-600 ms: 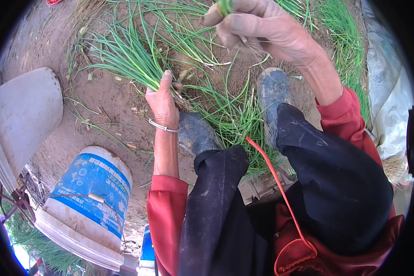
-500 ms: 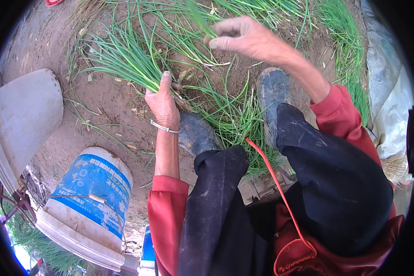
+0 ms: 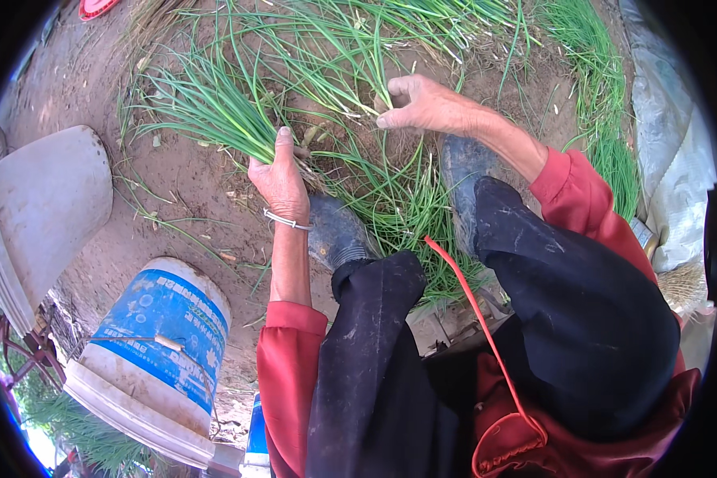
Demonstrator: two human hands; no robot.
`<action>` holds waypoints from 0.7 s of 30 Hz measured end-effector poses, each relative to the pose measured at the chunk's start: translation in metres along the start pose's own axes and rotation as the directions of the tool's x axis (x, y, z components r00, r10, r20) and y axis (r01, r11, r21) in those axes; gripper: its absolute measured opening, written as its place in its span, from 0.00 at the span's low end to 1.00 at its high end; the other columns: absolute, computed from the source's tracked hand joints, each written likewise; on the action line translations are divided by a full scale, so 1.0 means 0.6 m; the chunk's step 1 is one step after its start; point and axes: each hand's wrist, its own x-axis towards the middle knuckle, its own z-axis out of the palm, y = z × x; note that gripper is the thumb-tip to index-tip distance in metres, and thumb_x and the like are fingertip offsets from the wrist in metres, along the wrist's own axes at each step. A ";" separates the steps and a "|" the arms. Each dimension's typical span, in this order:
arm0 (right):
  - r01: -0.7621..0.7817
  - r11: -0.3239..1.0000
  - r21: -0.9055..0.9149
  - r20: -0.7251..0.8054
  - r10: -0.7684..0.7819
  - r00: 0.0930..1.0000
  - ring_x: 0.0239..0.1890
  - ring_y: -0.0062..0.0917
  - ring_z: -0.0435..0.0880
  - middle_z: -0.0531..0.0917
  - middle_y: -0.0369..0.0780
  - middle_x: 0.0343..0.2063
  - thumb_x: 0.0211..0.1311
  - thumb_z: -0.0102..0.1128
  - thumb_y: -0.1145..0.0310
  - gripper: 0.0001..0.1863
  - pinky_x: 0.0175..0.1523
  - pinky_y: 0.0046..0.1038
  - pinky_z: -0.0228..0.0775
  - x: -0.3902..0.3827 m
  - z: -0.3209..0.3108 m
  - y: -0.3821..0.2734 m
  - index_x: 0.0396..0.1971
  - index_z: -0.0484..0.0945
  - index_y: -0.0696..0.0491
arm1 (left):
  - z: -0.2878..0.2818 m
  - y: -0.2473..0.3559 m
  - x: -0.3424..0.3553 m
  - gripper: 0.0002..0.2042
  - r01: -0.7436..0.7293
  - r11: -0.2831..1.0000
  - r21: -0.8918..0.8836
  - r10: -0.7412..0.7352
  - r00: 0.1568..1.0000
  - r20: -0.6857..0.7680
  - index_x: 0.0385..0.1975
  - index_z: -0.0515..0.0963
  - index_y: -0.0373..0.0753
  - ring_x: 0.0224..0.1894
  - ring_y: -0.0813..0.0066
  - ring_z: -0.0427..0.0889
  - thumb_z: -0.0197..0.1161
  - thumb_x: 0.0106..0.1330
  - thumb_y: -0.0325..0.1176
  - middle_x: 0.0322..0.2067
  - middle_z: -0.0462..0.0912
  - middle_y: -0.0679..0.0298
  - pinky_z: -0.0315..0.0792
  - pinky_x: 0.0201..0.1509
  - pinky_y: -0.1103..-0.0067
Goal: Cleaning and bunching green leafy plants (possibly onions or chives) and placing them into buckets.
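My left hand (image 3: pixel 280 182), with a bracelet at the wrist, is closed round a thick bunch of green onions (image 3: pixel 219 111). Their green tops fan out to the far left; the root ends poke out by the palm. Farther right, my right hand (image 3: pixel 424 105) pinches a few green onions (image 3: pixel 379 73) between thumb and fingers, leaves pointing away from me. Under and between the hands, more loose green onions (image 3: pixel 406 195) lie on the soil around my boots.
A heap of green onions (image 3: pixel 446 16) lies at the far side, and another row (image 3: pixel 589 88) runs along the right beside a pale plastic sheet (image 3: pixel 677 135). On the left lie a white-and-blue bucket (image 3: pixel 163 327) and a whitish bucket (image 3: pixel 52 191). My boots (image 3: pixel 338 227) frame the loose stalks.
My right hand has come nearer and lower, toward the left hand's bunch, with the pinched stalks still in it. The left hand keeps its grip almost in place.
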 end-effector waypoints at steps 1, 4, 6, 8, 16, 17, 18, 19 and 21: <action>0.002 1.000 -0.004 -0.007 -0.002 1.000 0.27 0.18 0.72 0.77 0.34 0.27 0.55 0.62 0.61 0.17 0.34 0.24 0.67 -0.006 -0.002 -0.001 0.41 0.76 0.56 | 0.001 0.001 0.000 0.05 -0.004 1.000 -0.005 0.005 1.000 0.004 0.33 0.73 0.35 0.19 0.83 0.72 0.60 0.62 0.28 0.23 0.75 0.69 0.66 0.22 0.84; 0.019 0.977 0.211 0.056 -0.031 0.998 0.25 0.14 0.70 0.75 0.31 0.27 0.55 0.63 0.58 0.19 0.31 0.20 0.65 -0.020 -0.008 0.018 0.42 0.75 0.55 | 0.010 -0.003 -0.003 0.05 -0.013 1.000 -0.021 0.013 1.000 0.015 0.33 0.72 0.37 0.20 0.83 0.72 0.61 0.60 0.27 0.22 0.76 0.68 0.65 0.25 0.84; -0.014 0.960 0.280 0.077 -0.008 0.997 0.25 0.14 0.70 0.75 0.31 0.27 0.56 0.63 0.58 0.19 0.30 0.19 0.64 -0.036 -0.018 0.029 0.41 0.75 0.55 | 0.016 -0.004 -0.006 0.05 -0.052 0.999 0.011 0.052 0.998 0.026 0.33 0.73 0.35 0.20 0.83 0.72 0.61 0.61 0.28 0.22 0.75 0.69 0.65 0.24 0.84; -0.105 0.919 0.381 0.129 0.060 0.990 0.28 0.15 0.72 0.75 0.31 0.27 0.58 0.61 0.57 0.17 0.31 0.18 0.65 -0.052 -0.024 0.027 0.38 0.76 0.55 | 0.010 -0.001 -0.007 0.05 -0.105 0.991 0.079 0.103 0.994 0.029 0.32 0.74 0.34 0.19 0.84 0.73 0.60 0.62 0.28 0.21 0.75 0.69 0.67 0.23 0.85; 0.038 0.991 -0.130 -0.412 -0.089 0.907 0.28 0.21 0.74 0.77 0.38 0.21 0.60 0.57 0.55 0.18 0.35 0.27 0.67 -0.174 -0.079 0.149 0.28 0.79 0.58 | 0.021 -0.026 -0.007 0.07 -0.158 0.976 0.153 0.152 0.987 0.050 0.31 0.75 0.33 0.19 0.84 0.71 0.61 0.62 0.31 0.20 0.76 0.68 0.63 0.23 0.84; 0.063 0.853 -0.518 -0.480 -0.350 0.804 0.26 0.25 0.75 0.77 0.42 0.20 0.61 0.55 0.57 0.18 0.35 0.32 0.68 -0.194 -0.083 0.171 0.30 0.77 0.60 | 0.021 -0.031 -0.003 0.07 -0.160 0.971 0.178 0.151 0.986 0.065 0.32 0.75 0.31 0.19 0.82 0.73 0.60 0.62 0.29 0.22 0.76 0.67 0.66 0.23 0.83; -0.018 0.953 -0.302 -0.490 -0.139 0.861 0.27 0.25 0.76 0.78 0.41 0.22 0.62 0.54 0.58 0.17 0.37 0.31 0.68 -0.215 -0.083 0.160 0.30 0.77 0.60 | 0.012 -0.032 0.002 0.08 -0.196 0.961 0.195 0.190 0.981 0.048 0.33 0.75 0.31 0.19 0.82 0.72 0.60 0.62 0.30 0.22 0.76 0.66 0.66 0.23 0.82; -0.116 0.991 -0.071 -0.453 0.072 0.889 0.28 0.25 0.76 0.80 0.40 0.23 0.63 0.53 0.58 0.17 0.38 0.30 0.68 -0.234 -0.077 0.144 0.31 0.77 0.59 | 0.003 -0.033 0.005 0.08 -0.229 0.951 0.208 0.227 0.973 0.033 0.34 0.75 0.31 0.20 0.81 0.72 0.60 0.62 0.30 0.22 0.76 0.66 0.66 0.23 0.82; 0.098 0.993 0.063 -0.487 -0.055 0.872 0.25 0.29 0.77 0.79 0.41 0.22 0.64 0.50 0.60 0.16 0.36 0.33 0.67 -0.267 -0.062 0.170 0.30 0.75 0.59 | -0.005 -0.022 0.003 0.10 -0.190 0.944 0.269 0.185 0.982 0.043 0.36 0.76 0.30 0.21 0.81 0.72 0.61 0.62 0.31 0.23 0.77 0.66 0.66 0.24 0.81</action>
